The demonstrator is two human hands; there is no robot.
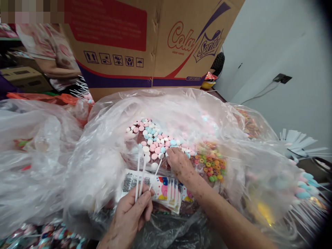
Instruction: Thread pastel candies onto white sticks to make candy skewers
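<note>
the left hand (pixel 129 214) sat at the lower centre of the frame. its fingers and thumb were pinched narrow around the white sticks of a few lollipops (pixel 145 154), whose round pale heads pointed up and away toward the middle of the frame.

the right hand (pixel 178 162) reached in from the lower right, palm down. its fingertips were curled onto the near edge of a pile of pink, blue and white candy discs (pixel 153 136); i could not tell whether it gripped one.

the pile lay inside a wide clear plastic bag (pixel 101 155) that filled the middle of the frame. just right of the right hand, in the same bag, lay a heap of small colourful ring candies (pixel 211 165). between the two hands lay flat printed packets (pixel 163 188) with barcodes and bright balloon pictures.

a cardboard box (pixel 155 41) printed with cola and sprite lettering stood behind the bag along the top. another person's patterned shirt (pixel 46 45) showed at the upper left. at the right edge, a bundle of finished pastel lollipops (pixel 307 185) fanned its sticks outward.
</note>
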